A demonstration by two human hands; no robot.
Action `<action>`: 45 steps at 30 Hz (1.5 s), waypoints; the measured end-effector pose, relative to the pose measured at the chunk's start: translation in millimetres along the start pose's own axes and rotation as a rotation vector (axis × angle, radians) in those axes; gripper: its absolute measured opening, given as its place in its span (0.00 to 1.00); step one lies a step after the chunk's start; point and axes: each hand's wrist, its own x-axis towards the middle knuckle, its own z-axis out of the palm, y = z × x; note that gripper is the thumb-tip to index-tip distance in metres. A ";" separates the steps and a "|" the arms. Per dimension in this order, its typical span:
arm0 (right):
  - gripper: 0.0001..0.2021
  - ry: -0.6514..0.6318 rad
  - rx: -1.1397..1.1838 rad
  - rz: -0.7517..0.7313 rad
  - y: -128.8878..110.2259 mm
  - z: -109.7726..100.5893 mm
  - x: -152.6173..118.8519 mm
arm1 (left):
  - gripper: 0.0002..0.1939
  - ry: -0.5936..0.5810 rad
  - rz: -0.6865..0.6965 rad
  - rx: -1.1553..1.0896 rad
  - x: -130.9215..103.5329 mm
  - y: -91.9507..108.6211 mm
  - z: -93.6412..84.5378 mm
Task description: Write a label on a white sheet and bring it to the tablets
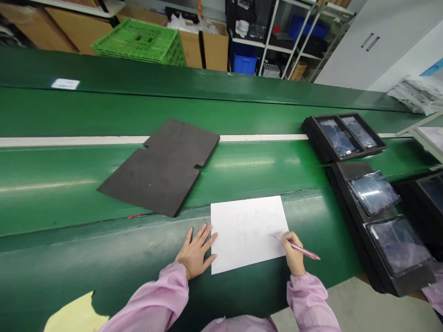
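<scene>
A white sheet of paper lies on the near green surface, with faint handwriting that includes "T80A" and some characters below it. My right hand is closed around a pink pen, its tip at the end of the lower line of writing. At the paper's left edge, my left hand rests flat with fingers spread, the fingertips touching or just beside the edge. Beyond the left hand lies a notched dark foam sheet.
Black foam trays with wrapped screen-like panels stand at the right. Yellow paper lies near left. Behind the green conveyor are a green crate, cardboard boxes and a shelf rack. Another person's sleeve shows at right.
</scene>
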 end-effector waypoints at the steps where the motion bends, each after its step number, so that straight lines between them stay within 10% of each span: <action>1: 0.08 0.009 0.020 0.009 -1.6 6.0 -5.6 | 0.29 -0.003 -0.007 -0.004 -0.2 0.2 0.4; 13: 0.07 0.058 0.057 0.000 -7.3 50.5 -4.6 | 0.27 0.073 -0.036 -0.033 -3.5 -2.4 9.4; 22: 0.05 -0.283 0.008 -0.204 -40.4 68.6 -38.9 | 0.27 0.030 -0.043 -0.035 -0.2 -0.8 2.6; 45: 0.09 -0.272 -0.090 -0.226 -37.7 53.3 -32.5 | 0.27 0.019 -0.047 -0.046 -1.0 -0.4 1.5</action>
